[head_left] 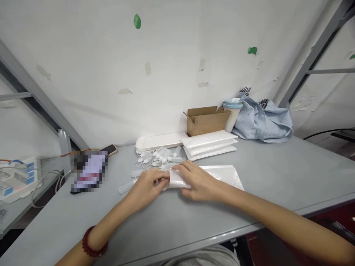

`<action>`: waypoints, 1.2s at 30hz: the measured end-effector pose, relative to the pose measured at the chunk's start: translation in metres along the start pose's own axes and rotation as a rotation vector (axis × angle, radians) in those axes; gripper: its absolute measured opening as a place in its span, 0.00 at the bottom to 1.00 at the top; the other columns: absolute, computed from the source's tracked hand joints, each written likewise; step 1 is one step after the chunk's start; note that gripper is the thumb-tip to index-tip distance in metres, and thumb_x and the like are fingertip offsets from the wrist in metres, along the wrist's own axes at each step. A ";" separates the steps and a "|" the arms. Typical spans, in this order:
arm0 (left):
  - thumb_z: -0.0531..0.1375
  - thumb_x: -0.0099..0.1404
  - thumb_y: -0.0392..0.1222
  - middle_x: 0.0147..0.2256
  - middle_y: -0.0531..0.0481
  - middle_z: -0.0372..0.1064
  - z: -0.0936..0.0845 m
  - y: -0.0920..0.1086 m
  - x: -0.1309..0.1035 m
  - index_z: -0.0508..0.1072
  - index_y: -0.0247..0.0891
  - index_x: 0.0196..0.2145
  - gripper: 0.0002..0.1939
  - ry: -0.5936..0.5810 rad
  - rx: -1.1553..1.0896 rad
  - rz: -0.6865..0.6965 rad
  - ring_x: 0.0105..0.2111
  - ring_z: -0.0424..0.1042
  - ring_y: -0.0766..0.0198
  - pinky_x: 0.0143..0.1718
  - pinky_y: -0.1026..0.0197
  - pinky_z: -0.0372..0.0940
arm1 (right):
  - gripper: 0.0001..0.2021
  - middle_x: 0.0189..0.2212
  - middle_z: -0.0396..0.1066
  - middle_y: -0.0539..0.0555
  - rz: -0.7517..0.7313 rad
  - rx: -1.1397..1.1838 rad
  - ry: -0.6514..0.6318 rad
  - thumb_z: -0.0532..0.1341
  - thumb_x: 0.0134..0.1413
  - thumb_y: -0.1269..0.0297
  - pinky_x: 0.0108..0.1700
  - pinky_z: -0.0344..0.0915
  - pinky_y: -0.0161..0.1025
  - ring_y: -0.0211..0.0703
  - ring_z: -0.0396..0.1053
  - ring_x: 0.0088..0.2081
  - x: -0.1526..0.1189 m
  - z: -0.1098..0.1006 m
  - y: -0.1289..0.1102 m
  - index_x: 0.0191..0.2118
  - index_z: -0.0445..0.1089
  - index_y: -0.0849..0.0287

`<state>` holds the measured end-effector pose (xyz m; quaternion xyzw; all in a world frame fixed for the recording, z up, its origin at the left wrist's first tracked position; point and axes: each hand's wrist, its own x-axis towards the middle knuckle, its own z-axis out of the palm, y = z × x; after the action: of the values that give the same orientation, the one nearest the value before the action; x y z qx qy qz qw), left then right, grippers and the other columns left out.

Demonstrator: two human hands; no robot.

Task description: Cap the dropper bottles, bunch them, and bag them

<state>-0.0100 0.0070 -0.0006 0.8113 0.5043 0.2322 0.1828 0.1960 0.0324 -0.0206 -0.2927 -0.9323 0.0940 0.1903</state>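
Note:
A white bubble mailer [224, 173] lies on the grey table in front of me. My right hand [198, 181] grips it, thumb below and fingers on top, near its left end. At that end the fingertips of my left hand [149, 186] are pinched together at the mailer's opening; what lies between them is partly hidden. Just behind my hands is a loose pile of small translucent plastic tubes [161, 157] with thin loops. One longer clear tube [127, 187] lies beside my left wrist.
Behind the pile lie flat white mailers [162, 141] and a stack of puffier ones [210, 144]. An open cardboard box [206, 123], a lidded cup [232, 114] and a light blue bag [260, 120] stand by the wall. A phone [111, 149] and a power strip [20, 181] are at left.

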 end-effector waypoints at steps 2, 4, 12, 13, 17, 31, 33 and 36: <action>0.53 0.60 0.44 0.28 0.52 0.73 -0.012 -0.009 0.002 0.76 0.40 0.32 0.12 0.099 0.052 -0.100 0.25 0.66 0.63 0.27 0.63 0.58 | 0.27 0.45 0.61 0.61 0.016 -0.010 -0.006 0.58 0.45 0.69 0.48 0.60 0.47 0.50 0.58 0.46 0.000 -0.001 0.001 0.54 0.55 0.64; 0.53 0.59 0.46 0.27 0.50 0.73 -0.021 -0.018 0.003 0.76 0.39 0.32 0.13 0.125 0.195 -0.219 0.26 0.68 0.60 0.27 0.62 0.57 | 0.27 0.45 0.61 0.61 0.030 -0.024 -0.024 0.58 0.46 0.67 0.48 0.60 0.48 0.50 0.58 0.46 -0.001 -0.001 0.001 0.54 0.55 0.64; 0.54 0.55 0.47 0.27 0.49 0.71 -0.011 -0.024 0.003 0.69 0.38 0.35 0.13 -0.028 0.285 -0.357 0.28 0.70 0.56 0.27 0.61 0.56 | 0.29 0.45 0.61 0.62 0.033 -0.045 -0.041 0.60 0.45 0.66 0.48 0.60 0.50 0.52 0.59 0.46 -0.001 0.001 0.002 0.55 0.55 0.65; 0.53 0.55 0.46 0.26 0.50 0.71 -0.010 -0.025 0.003 0.68 0.38 0.35 0.13 -0.019 0.257 -0.359 0.28 0.70 0.56 0.27 0.61 0.57 | 0.29 0.46 0.61 0.62 0.029 -0.029 -0.028 0.60 0.44 0.66 0.48 0.60 0.50 0.52 0.59 0.46 0.000 0.000 0.003 0.55 0.55 0.65; 0.55 0.53 0.47 0.27 0.52 0.71 -0.021 -0.030 0.004 0.67 0.38 0.37 0.15 0.083 0.105 -0.409 0.24 0.69 0.60 0.25 0.62 0.59 | 0.29 0.47 0.61 0.61 -0.042 0.069 0.082 0.59 0.44 0.70 0.48 0.61 0.50 0.51 0.59 0.48 0.000 -0.011 0.006 0.55 0.53 0.60; 0.60 0.54 0.51 0.29 0.52 0.68 -0.035 -0.025 0.002 0.65 0.38 0.40 0.19 0.304 -0.289 -0.398 0.19 0.66 0.66 0.22 0.61 0.65 | 0.26 0.36 0.63 0.57 -0.525 0.190 0.979 0.56 0.49 0.48 0.30 0.64 0.48 0.51 0.65 0.34 -0.006 -0.049 0.006 0.53 0.57 0.52; 0.60 0.54 0.51 0.30 0.51 0.68 -0.035 -0.023 0.002 0.65 0.38 0.40 0.19 0.319 -0.300 -0.390 0.21 0.67 0.65 0.23 0.61 0.65 | 0.23 0.36 0.64 0.56 -0.480 0.165 0.976 0.54 0.51 0.46 0.30 0.64 0.48 0.51 0.65 0.34 -0.009 -0.046 0.006 0.51 0.57 0.49; 0.60 0.54 0.51 0.31 0.50 0.68 -0.036 -0.020 0.002 0.66 0.37 0.40 0.20 0.338 -0.320 -0.377 0.24 0.69 0.64 0.24 0.61 0.66 | 0.17 0.36 0.64 0.56 -0.316 0.101 0.951 0.50 0.56 0.48 0.31 0.65 0.50 0.52 0.66 0.34 -0.016 -0.040 0.009 0.49 0.52 0.45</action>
<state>-0.0438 0.0196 0.0193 0.6141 0.6263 0.4027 0.2616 0.2295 0.0324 0.0088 -0.1489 -0.7695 -0.0346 0.6201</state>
